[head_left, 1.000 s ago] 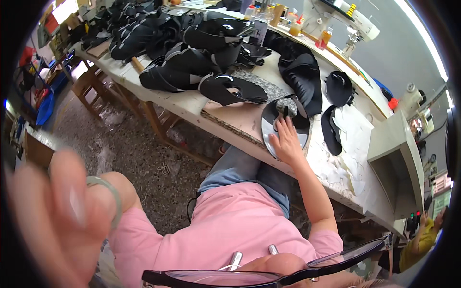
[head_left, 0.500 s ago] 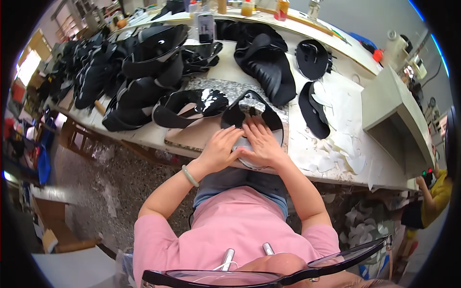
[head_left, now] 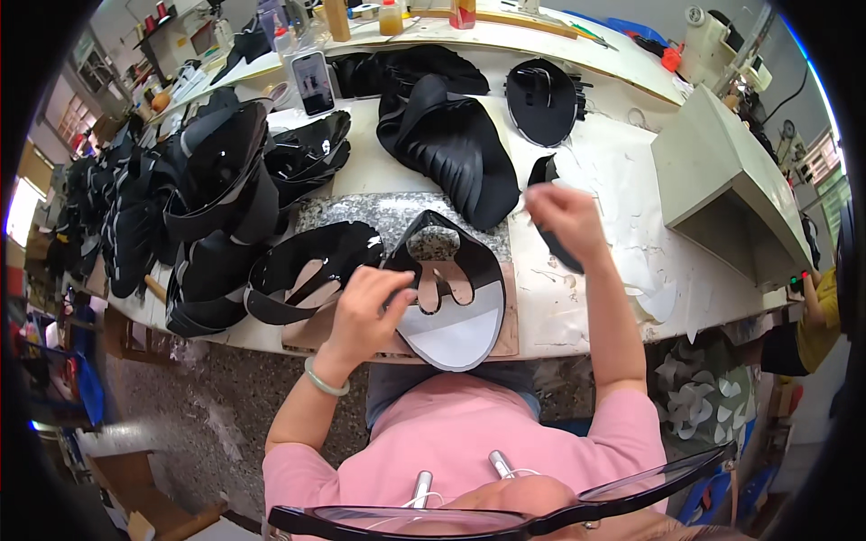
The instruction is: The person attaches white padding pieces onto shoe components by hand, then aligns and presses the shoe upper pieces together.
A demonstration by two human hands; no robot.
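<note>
A black shoe upper (head_left: pixel 490 268) with a pale, shiny rounded front part and a cut-out middle lies flat before me, near the table's front edge. My left hand (head_left: pixel 365 311) is at its left edge, thumb and fingers bent and closed on the black rim. Raised to the right of the upper, my right hand (head_left: pixel 570 221) has its fingers curled together; anything in them is too small or hidden. Behind that hand lies a narrow black curved piece (head_left: pixel 544 169), partly covered by it. A second shiny black upper (head_left: pixel 280 281) rests beside my left hand.
Black uppers are heaped at the left (head_left: pixel 135 216). More black pieces (head_left: pixel 451 149) lie beyond the mottled slab (head_left: pixel 352 209). A phone (head_left: pixel 312 83) stands upright at the back. White scraps (head_left: pixel 658 302) and a grey hood-like box (head_left: pixel 731 171) are at the right.
Both hands were together, pressing on the upper. They have parted: the left went to its left edge, the right lifted away to the right. The whole view has shifted too.
</note>
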